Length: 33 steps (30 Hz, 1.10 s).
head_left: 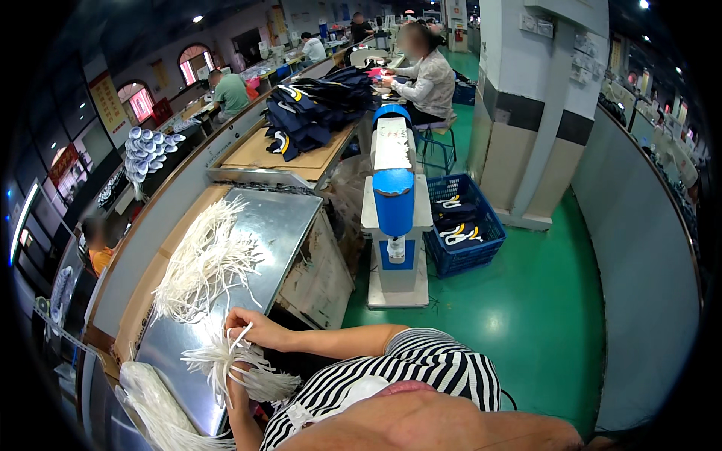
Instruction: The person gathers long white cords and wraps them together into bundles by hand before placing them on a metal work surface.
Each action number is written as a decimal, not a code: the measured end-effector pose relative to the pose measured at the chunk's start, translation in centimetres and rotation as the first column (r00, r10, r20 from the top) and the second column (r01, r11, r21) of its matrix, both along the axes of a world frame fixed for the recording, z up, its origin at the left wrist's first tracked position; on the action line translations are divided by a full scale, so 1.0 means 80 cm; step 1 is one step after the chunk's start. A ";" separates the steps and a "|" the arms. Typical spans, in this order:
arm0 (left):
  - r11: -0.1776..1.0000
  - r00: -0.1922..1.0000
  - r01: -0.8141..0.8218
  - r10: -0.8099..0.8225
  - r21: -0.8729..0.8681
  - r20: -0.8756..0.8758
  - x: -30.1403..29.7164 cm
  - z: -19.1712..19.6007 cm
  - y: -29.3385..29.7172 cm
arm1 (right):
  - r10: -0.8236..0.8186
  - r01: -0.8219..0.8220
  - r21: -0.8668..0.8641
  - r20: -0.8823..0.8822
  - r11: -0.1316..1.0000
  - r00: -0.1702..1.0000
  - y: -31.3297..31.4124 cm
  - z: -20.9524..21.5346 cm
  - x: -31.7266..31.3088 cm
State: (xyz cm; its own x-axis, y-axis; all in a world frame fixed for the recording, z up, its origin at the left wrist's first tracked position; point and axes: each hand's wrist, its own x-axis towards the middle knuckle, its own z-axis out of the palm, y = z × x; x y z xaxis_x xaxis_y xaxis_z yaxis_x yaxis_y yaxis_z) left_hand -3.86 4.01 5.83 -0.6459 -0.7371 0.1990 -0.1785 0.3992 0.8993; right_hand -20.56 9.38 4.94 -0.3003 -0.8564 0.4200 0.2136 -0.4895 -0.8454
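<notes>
A bundle of thin white laces or cords is gathered in front of my body, its loose ends fanning out to the left. My left hand is closed around the bundle from below, its fingers partly covered by the strands. Just above, my right hand is closed with thumb and fingers pinching a white strand at the bundle's top. Beyond my hands, a tangled heap of the same white laces lies on the shiny metal tabletop.
More long white strands lie at the table's near left corner. Ahead stands a blue and white machine. Beside it, a blue crate holds dark pieces. A pile of navy pieces covers cardboard farther off. A co-worker sits beyond.
</notes>
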 end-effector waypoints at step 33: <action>0.866 0.909 -0.058 0.251 0.497 -0.333 0.039 -0.104 -0.105 | 0.296 -0.268 0.191 -0.140 0.944 0.945 0.012 -0.030 0.016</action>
State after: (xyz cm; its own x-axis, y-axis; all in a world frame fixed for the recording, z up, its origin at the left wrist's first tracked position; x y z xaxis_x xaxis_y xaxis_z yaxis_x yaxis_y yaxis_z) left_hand -0.74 -4.37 -2.51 -0.4623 -0.8867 0.0084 0.1865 -0.0879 0.9785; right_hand -19.32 10.38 2.56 0.0251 -0.9578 0.2862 0.1735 -0.2778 -0.9449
